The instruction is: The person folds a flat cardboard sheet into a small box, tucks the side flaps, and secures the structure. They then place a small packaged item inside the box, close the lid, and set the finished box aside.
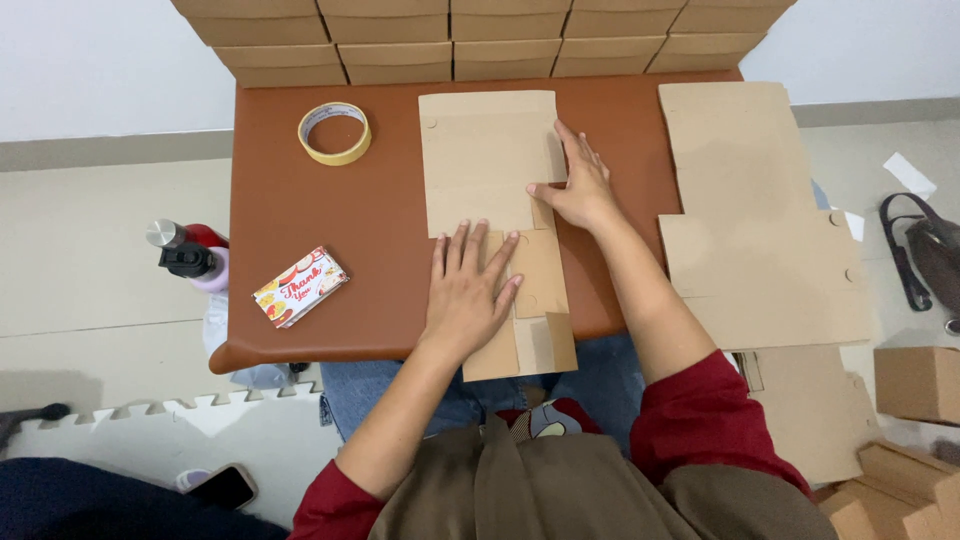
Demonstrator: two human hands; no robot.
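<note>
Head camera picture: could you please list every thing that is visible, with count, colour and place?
flat cardboard blank: one, tan, table centre, under both hands
stack of blanks: one, tan, table right
tape roll: one, yellowish, table back left
small card: one, multicoloured, table front left
table: one, brown
folded boxes: many, tan, stacked behind table
bottles: two, red and lilac, floor left
phone: one, dark, floor
bag: one, dark, floor right
left hand: flat on blank
right hand: flat on blank

A low brown table (300, 200) stands on a pale tiled floor (100, 260) before a white wall (90, 60).
</note>
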